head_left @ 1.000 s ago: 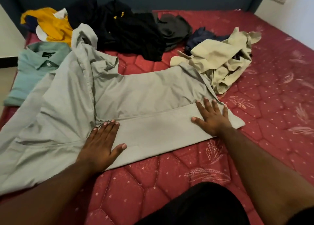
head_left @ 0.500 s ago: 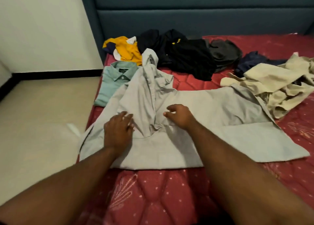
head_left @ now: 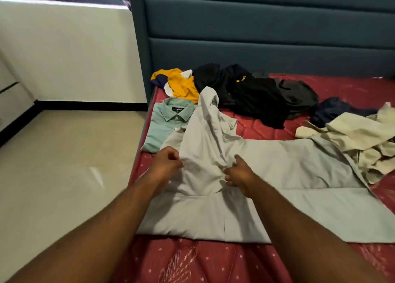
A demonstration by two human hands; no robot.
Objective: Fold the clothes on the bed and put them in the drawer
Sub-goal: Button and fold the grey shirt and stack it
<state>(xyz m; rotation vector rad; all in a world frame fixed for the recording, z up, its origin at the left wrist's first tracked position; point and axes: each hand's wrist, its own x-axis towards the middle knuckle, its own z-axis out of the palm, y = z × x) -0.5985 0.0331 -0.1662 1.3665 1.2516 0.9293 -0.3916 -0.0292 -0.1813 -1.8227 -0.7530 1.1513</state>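
A large grey shirt (head_left: 277, 175) lies spread across the red mattress (head_left: 213, 261), its near side folded over. A bunched sleeve of it runs up toward the headboard. My left hand (head_left: 167, 161) pinches the sleeve's left edge, fingers closed on the fabric. My right hand (head_left: 238, 172) grips the sleeve's right side. A folded mint-green shirt (head_left: 165, 124) lies at the bed's left edge, partly under the grey one. No drawer is clearly in view.
Unfolded clothes lie at the back: a yellow and navy garment (head_left: 179, 83), black garments (head_left: 245, 90), a dark grey one (head_left: 299, 96), a navy one (head_left: 335, 109) and a cream one (head_left: 359, 137). A blue headboard (head_left: 256, 36) stands behind. Bare floor (head_left: 64, 175) lies left.
My view has swung left and up. Both hands left the flat fold, moved to the sleeve at the shirt's left part and closed on it, lifting the fabric slightly.
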